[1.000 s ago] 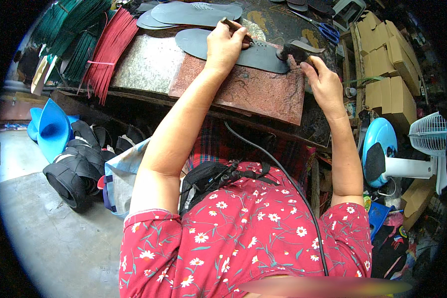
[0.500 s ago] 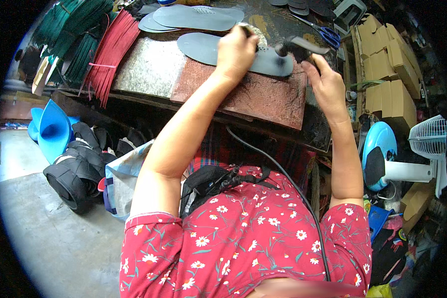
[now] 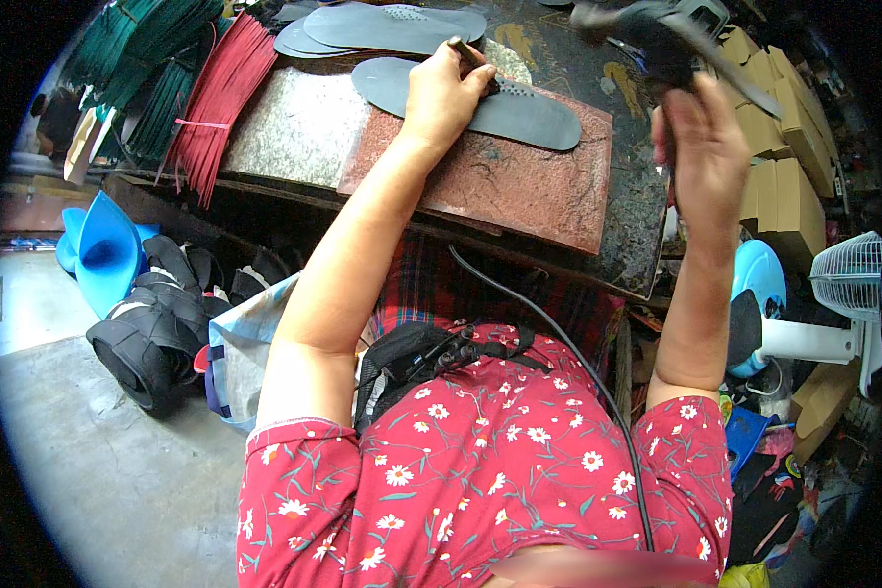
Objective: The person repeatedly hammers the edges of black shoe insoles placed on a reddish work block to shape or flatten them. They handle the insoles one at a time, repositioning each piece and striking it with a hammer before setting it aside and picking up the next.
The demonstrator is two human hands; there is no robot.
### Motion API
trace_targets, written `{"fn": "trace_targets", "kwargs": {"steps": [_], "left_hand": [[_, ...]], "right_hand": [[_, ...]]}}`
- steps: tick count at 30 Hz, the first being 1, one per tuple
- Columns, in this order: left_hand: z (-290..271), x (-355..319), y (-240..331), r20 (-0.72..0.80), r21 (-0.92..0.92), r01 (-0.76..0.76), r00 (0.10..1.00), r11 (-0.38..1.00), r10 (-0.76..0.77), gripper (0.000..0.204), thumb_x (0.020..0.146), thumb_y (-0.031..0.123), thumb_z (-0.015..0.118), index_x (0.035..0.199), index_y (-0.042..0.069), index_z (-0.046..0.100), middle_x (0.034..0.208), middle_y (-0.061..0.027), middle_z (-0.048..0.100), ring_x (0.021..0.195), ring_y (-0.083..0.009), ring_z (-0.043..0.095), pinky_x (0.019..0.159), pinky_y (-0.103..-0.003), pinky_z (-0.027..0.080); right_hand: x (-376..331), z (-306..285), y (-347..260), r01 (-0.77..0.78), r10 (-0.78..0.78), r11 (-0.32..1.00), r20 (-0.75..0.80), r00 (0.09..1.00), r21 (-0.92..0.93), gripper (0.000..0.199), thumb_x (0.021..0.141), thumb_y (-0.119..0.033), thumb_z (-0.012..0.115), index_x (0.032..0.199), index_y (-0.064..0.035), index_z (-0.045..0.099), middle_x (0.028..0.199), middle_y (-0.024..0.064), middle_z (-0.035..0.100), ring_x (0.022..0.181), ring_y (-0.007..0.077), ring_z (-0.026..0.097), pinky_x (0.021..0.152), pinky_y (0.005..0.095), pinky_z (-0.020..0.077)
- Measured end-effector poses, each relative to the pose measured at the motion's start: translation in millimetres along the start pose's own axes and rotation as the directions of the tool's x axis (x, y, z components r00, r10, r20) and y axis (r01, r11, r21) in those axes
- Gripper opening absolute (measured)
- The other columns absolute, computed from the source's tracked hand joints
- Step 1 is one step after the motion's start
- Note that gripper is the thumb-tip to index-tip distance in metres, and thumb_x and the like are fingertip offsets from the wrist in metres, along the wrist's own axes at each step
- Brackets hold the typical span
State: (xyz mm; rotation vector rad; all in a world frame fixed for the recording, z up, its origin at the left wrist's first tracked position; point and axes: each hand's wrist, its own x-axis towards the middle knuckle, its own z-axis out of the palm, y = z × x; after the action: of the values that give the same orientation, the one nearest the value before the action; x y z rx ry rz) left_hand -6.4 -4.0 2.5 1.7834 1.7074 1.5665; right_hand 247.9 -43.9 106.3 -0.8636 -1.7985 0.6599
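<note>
A grey shoe sole [image 3: 529, 120], with a cluster of small holes near its middle, lies flat on a reddish stone slab [image 3: 519, 191]. My left hand [image 3: 439, 103] rests on that sole, fingers closed around a short dark punch [image 3: 458, 45] that leans to one side, its lower end beside the holes. Off to the right, lifted above the bench, my right hand [image 3: 708, 147] grips a hammer [image 3: 691, 44]. Motion smears the hammer and the fingers. More grey soles [image 3: 392, 27] are stacked just beyond the one under my left hand.
Bundles of red strips [image 3: 220, 98] and green strips [image 3: 118, 59] occupy the bench's left end. Blue-handled scissors [image 3: 629, 51] are partly covered by the hammer. Cardboard boxes [image 3: 779, 201] and a white fan [image 3: 843, 279] stand right. A black cable [image 3: 549, 328] runs down my front.
My right hand has swung the hammer up and right, away from the sole. My left hand has shifted slightly left with the punch, which now leans over, uncovering the small holes.
</note>
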Motion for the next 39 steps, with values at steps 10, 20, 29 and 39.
{"fn": "trace_targets", "kwargs": {"steps": [10, 20, 29, 39], "left_hand": [[10.6, -0.5, 6.5, -0.011, -0.291, 0.209, 0.975, 0.934, -0.222, 0.014, 0.088, 0.01, 0.065, 0.094, 0.0, 0.058, 0.075, -0.0142, 0.069, 0.068, -0.0218, 0.07, 0.06, -0.033, 0.056], [10.7, -3.4, 10.5, 0.042, 0.138, -0.193, 0.981, 0.971, 0.189, 0.022, 0.086, 0.018, 0.071, 0.096, 0.003, 0.058, 0.077, -0.0159, 0.068, 0.071, -0.0296, 0.069, 0.064, -0.038, 0.054], [12.3, -1.5, 7.1, -0.06, -0.263, 0.119, 0.988, 0.957, -0.14, 0.012, 0.092, 0.007, 0.063, 0.098, -0.001, 0.056, 0.081, -0.0119, 0.069, 0.07, -0.0144, 0.068, 0.065, -0.028, 0.057], [10.3, -3.2, -0.9, -0.041, -0.085, 0.081, 0.996, 0.993, -0.085, 0.019, 0.082, 0.016, 0.072, 0.09, 0.001, 0.063, 0.081, -0.0166, 0.07, 0.077, -0.0309, 0.07, 0.072, -0.038, 0.054]], "right_hand": [[-20.0, 22.5, 75.4, -0.095, 0.184, 0.773, 0.078, 0.98, -0.627, 0.037, 0.095, -0.048, 0.055, 0.108, -0.0141, 0.061, 0.082, 0.0216, 0.067, 0.083, 0.0434, 0.065, 0.065, 0.0496, 0.0497], [0.4, 4.3, 1.0, 0.048, -0.04, 0.995, -0.103, 0.994, 0.082, 0.021, 0.099, -0.025, 0.059, 0.108, -0.007, 0.064, 0.066, -0.0046, 0.053, 0.057, -0.0002, 0.044, 0.049, 0.0195, 0.0374], [-21.0, 23.6, 74.0, -0.202, 0.291, 0.805, 0.075, 0.954, -0.558, 0.038, 0.095, -0.047, 0.054, 0.11, -0.0125, 0.061, 0.084, 0.0237, 0.066, 0.086, 0.0448, 0.064, 0.068, 0.0503, 0.0493], [-10.2, 14.2, 48.9, -0.241, 0.281, 0.905, 0.065, 0.958, -0.35, 0.04, 0.096, -0.04, 0.06, 0.113, -0.0038, 0.062, 0.066, 0.0061, 0.061, 0.058, 0.0138, 0.058, 0.054, 0.0288, 0.0448]]}}
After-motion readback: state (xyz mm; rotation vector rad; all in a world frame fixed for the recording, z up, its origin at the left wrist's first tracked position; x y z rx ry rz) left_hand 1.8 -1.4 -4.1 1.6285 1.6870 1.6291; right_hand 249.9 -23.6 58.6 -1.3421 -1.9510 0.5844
